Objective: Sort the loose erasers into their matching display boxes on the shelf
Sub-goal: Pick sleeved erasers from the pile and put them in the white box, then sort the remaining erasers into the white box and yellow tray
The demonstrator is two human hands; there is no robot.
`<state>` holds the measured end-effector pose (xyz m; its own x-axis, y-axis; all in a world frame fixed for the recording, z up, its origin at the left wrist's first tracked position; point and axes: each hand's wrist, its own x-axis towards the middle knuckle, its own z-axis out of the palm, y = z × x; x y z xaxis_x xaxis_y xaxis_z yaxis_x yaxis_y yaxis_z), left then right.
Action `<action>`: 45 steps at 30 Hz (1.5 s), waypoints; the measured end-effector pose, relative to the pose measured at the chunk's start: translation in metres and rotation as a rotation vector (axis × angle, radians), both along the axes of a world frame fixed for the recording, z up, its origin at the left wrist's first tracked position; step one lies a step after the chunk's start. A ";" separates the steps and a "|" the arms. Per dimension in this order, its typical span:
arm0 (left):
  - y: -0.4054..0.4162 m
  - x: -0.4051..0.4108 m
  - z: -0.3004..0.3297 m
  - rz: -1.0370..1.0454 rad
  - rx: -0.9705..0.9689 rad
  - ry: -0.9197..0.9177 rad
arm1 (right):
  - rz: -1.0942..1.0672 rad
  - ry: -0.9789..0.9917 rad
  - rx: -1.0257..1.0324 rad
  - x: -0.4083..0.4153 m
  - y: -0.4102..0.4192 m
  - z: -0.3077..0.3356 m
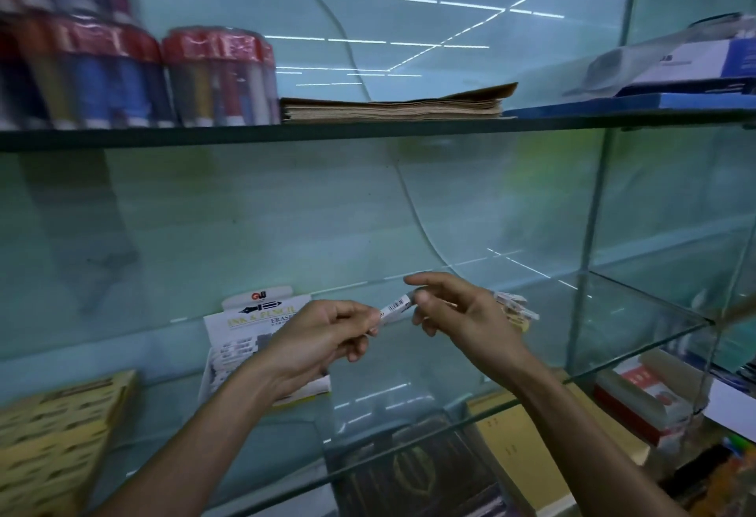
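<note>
Glass shelf (450, 357), clear and hard-edged, is lying under both hands, and I am seeing bare glass stretching right of the right hand to the shelf's front corner.

Left hand (323, 336): I am watching it pinch one end of a small eraser (393, 308), a flat white piece in a sleeve with a barcode.

Right hand (458, 312): its thumb and fingers are curling round the eraser's other end, forefinger reaching out over it.

Display box (245, 328): white card, upright header printed "INK & PENCIL", is standing just behind and left of the left hand.

Loose erasers (517, 306): pale blocks are sitting just beyond the right hand.

Yellow box (57, 430): blurred, it is lying well left of the left forearm.
</note>
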<state>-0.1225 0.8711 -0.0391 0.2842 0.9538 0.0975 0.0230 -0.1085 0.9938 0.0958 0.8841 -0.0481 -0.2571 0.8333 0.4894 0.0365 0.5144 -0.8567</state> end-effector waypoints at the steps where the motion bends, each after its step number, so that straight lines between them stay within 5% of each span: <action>1: -0.003 -0.007 0.000 0.009 0.002 -0.006 | 0.018 -0.028 0.025 -0.008 0.000 0.002; 8: -0.027 -0.056 0.005 0.123 0.095 0.090 | 0.101 -0.009 0.054 -0.064 0.000 0.006; 12: -0.034 -0.083 0.015 0.373 0.486 0.573 | 0.114 0.013 0.057 -0.099 0.000 0.010; 14: -0.038 -0.093 0.020 0.424 0.573 0.640 | 0.140 0.009 0.052 -0.115 -0.001 0.011; 34: -0.021 -0.139 -0.022 0.443 0.620 1.174 | -0.076 -0.102 -0.081 -0.119 0.022 -0.005; 40: -0.020 -0.139 -0.020 0.446 0.646 1.157 | -0.091 -0.113 -0.079 -0.109 0.019 -0.010; 45: -0.036 -0.108 -0.015 0.455 0.692 0.873 | -0.149 -0.158 -0.009 -0.082 0.014 -0.021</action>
